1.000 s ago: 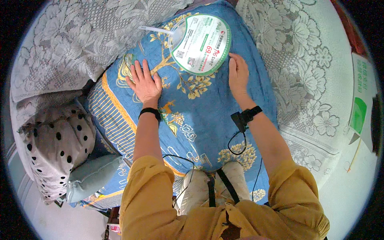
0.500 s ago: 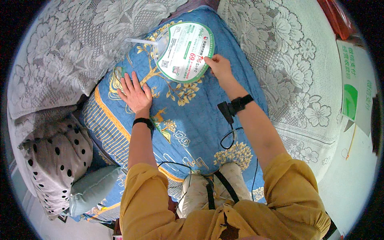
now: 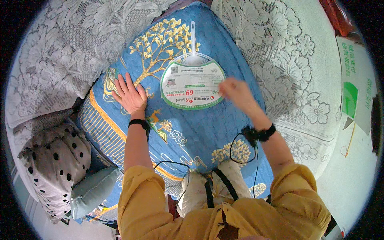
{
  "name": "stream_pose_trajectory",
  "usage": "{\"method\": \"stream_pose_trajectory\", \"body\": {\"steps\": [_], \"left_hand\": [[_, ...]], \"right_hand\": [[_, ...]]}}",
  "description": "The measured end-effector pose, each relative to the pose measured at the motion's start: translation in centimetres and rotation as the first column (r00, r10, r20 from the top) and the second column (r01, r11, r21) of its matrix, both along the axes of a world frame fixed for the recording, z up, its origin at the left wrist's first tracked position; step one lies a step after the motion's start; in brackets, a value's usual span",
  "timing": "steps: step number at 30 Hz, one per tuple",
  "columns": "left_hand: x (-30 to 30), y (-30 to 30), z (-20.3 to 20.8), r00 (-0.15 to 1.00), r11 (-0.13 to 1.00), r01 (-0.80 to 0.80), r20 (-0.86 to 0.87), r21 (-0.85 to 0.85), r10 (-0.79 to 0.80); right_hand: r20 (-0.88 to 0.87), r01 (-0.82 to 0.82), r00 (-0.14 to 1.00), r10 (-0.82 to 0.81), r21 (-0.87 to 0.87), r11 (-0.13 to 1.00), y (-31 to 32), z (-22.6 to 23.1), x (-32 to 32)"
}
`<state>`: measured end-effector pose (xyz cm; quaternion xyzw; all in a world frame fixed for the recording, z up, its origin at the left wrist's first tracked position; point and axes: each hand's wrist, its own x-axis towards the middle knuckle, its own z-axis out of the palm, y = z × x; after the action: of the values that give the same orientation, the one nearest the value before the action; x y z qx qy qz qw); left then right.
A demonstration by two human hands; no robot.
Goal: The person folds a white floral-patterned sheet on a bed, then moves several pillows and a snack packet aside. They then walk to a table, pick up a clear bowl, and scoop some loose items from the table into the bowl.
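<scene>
Round fan (image 3: 193, 86) lies on the blue cloth (image 3: 208, 134), between the two hands. It is mostly white with a green edge, and its thin white handle (image 3: 193, 38) points away from the person. The left hand (image 3: 133, 96) is beside the fan, well apart from it. This hand is flat on the cloth with its fingers spread out, so its grip is loose and has nothing in it. The right hand (image 3: 240, 95) is blurry and right by the fan's right edge, with its fingers bent. I cannot tell if its grip is pinching the edge or only near it. Each wrist has a black band. White lacy covers (image 3: 288, 60) are on both sides of the cloth. A spotted pillow (image 3: 56, 160) and a plain gray-green pillow (image 3: 94, 192) are at the lower left.
</scene>
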<state>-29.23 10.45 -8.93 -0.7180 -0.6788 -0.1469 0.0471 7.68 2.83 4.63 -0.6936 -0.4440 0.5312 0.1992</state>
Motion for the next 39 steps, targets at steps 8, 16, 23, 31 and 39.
{"method": "stream_pose_trajectory", "body": {"steps": [8,16,23,31,39], "left_hand": [[0.0,0.1,-0.1,1.000,1.000,0.002,0.008,0.001,-0.002],[-0.1,0.0,-0.5,1.000,1.000,0.004,0.029,0.028,-0.004],[-0.1,0.1,-0.7,0.999,0.999,0.005,0.036,0.040,-0.007],[-0.3,0.0,-1.0,0.999,1.000,0.006,0.047,0.024,-0.007],[-0.1,0.2,-0.7,0.998,1.000,-0.005,0.055,0.026,0.004]], "right_hand": [[0.694,-0.233,0.680,-0.238,0.511,0.827,14.6,-8.0,2.2],[0.847,-0.219,0.530,-0.040,0.182,0.959,17.8,-8.8,2.2],[0.682,-0.337,0.708,-0.185,0.556,0.760,8.0,-6.7,-1.4],[0.771,-0.679,0.587,0.246,0.304,0.668,-0.8,-6.8,-6.9],[0.895,-0.654,0.446,-0.026,0.346,0.673,8.8,-4.9,-0.8]]}}
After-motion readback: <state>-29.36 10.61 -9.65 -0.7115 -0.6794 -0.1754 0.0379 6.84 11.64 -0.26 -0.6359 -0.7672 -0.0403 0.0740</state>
